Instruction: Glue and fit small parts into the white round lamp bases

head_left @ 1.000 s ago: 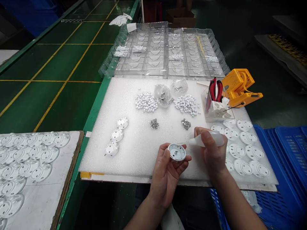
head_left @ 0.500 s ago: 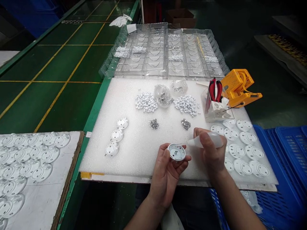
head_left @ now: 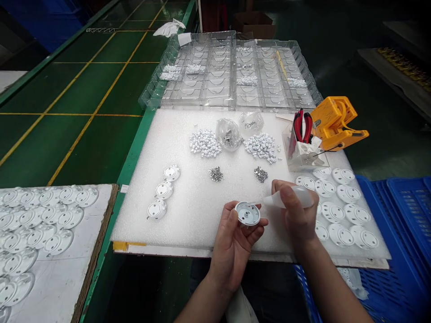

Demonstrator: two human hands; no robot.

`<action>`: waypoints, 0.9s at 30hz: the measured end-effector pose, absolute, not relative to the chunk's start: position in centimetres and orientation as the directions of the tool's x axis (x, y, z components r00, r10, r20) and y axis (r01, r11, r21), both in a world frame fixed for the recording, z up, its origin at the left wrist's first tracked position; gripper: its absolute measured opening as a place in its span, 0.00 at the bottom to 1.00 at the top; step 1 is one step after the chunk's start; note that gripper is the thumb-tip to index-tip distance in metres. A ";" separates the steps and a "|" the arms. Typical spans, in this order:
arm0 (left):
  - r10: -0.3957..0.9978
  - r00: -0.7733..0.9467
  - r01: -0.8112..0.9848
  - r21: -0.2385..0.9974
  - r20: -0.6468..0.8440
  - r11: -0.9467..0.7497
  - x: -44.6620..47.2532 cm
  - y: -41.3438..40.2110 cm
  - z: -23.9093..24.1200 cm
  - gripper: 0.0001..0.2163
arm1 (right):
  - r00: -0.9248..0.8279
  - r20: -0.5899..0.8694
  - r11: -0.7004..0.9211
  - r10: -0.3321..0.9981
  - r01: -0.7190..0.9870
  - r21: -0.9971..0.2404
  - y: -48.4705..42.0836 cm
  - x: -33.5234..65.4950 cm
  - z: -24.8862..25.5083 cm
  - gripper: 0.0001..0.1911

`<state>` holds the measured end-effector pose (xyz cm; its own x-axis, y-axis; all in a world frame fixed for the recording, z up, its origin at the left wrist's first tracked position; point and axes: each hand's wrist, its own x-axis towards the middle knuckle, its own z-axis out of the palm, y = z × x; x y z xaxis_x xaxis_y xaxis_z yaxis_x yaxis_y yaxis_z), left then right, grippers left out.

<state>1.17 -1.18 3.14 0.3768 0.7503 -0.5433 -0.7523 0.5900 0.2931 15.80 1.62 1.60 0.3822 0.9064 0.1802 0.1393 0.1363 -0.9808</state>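
Observation:
Between the thumb and fingers of my left hand [head_left: 234,244] is a round white plastic part [head_left: 248,213], its hollow side tilted up toward me. My right hand [head_left: 298,213] is wrapped round a translucent squeeze bottle [head_left: 303,196], its narrow nozzle pointing left at the far rim of the part. Whether the tip touches the rim is too fine to tell. Beyond my hands lie two small heaps of shiny metal pieces [head_left: 260,174] and two larger heaps of small white pieces [head_left: 261,147] on the white foam sheet [head_left: 191,211].
Three white round parts [head_left: 157,209] lie on the foam at left, several more [head_left: 340,234] at right. A clear box [head_left: 296,157] holds red-handled pliers [head_left: 302,127] beside a yellow tape dispenser [head_left: 336,123]. Clear compartment trays [head_left: 220,96] stand behind. Blue crates [head_left: 397,251] are at right.

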 end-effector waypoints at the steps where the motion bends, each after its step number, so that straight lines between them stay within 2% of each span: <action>1: 0.748 0.376 -0.752 0.293 -0.546 0.591 1.2 -1.2 3.1 0.21 | 0.380 0.181 0.137 0.907 0.139 -0.981 1.6 15.8 1.6 0.33; 23: 0.748 0.390 -0.768 0.258 -0.536 0.586 1.2 -1.1 3.3 0.23 | 0.348 0.208 0.178 0.914 0.117 -0.977 1.3 16.2 1.0 0.31; 27: 0.757 0.391 -0.774 0.258 -0.524 0.579 1.2 -1.1 3.2 0.21 | 0.371 0.190 0.188 0.909 0.044 -0.981 1.7 16.1 1.3 0.32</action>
